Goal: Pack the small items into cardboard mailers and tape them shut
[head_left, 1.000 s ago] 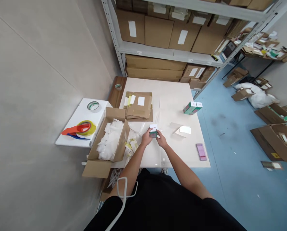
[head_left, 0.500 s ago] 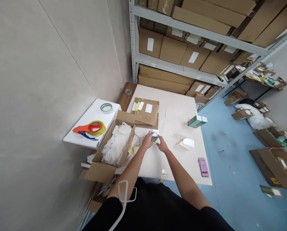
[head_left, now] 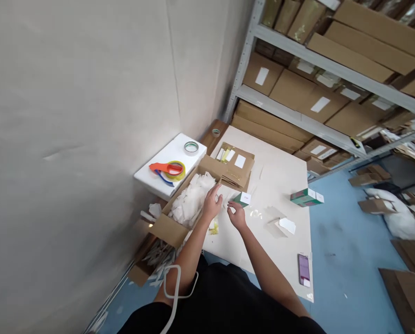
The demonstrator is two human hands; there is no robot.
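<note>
My left hand [head_left: 212,205] is open, its fingers stretched out and thumb apart, at the near right side of an open cardboard box [head_left: 170,230] full of crumpled white wrapping [head_left: 194,199]. To its right, my right hand [head_left: 237,216] has bent fingers with a gap between thumb and forefinger; nothing can be made out in it. Just beyond the right hand's fingers stands a small green and white carton [head_left: 243,199]. Whether the fingers touch the carton is hard to tell. A folded white paper piece [head_left: 286,226] lies farther right.
Flattened cardboard [head_left: 243,172] lies at the table's back left. Green cartons [head_left: 307,198] stand near the right edge, with a phone [head_left: 303,270] closer in. A white side surface [head_left: 158,156] holds an orange tape dispenser [head_left: 162,167] and a tape roll [head_left: 191,147]. Loaded shelves [head_left: 298,117] stand behind.
Both hands have come off the small carton. My left hand has shifted toward the box of white wrapping and opened. The whole view has turned left.
</note>
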